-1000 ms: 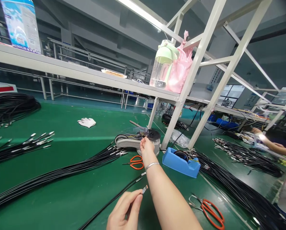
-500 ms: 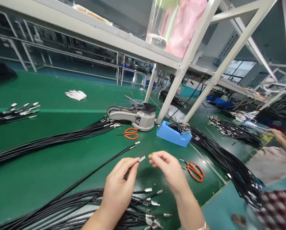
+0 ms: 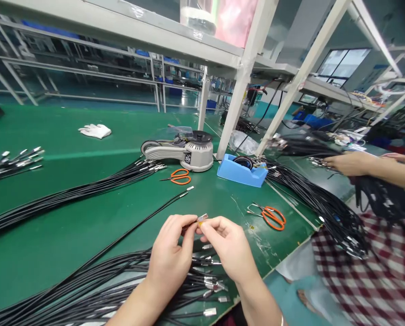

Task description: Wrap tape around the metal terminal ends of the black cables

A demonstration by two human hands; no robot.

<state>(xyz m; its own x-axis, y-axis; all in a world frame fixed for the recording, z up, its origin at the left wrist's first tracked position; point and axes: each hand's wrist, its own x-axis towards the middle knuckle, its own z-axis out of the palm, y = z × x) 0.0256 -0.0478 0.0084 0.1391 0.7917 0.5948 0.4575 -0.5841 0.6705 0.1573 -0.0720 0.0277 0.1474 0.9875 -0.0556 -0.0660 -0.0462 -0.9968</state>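
Both grips meet now: the left hand (image 3: 171,251) has thumb and finger pinched tight at the base of the connector (image 3: 204,217), and the right hand (image 3: 227,246) comes in pinched on a scrap of what looks like yellow tape (image 3: 200,224). That's the change! A second ago the right hand was away at the grey dispenser (image 3: 198,156); half a second ago the tape hung just short; now tape and connector are together at the fingertips. It looks like the fetching is over and the close handwork has begun, though whether the tape has stuck, I cannot tell; fingers hide the contact.

And the connector? Small, silvery, flat-sided, poking out beyond the fingertips, tilted up and to the right, held above the desk (image 3: 87,217) over the near cables (image 3: 121,276). Its own lead is mostly lost behind the hand. Over on the right, a co-worker's hand (image 3: 348,163) has swung in among black cables, well apart from this pair.
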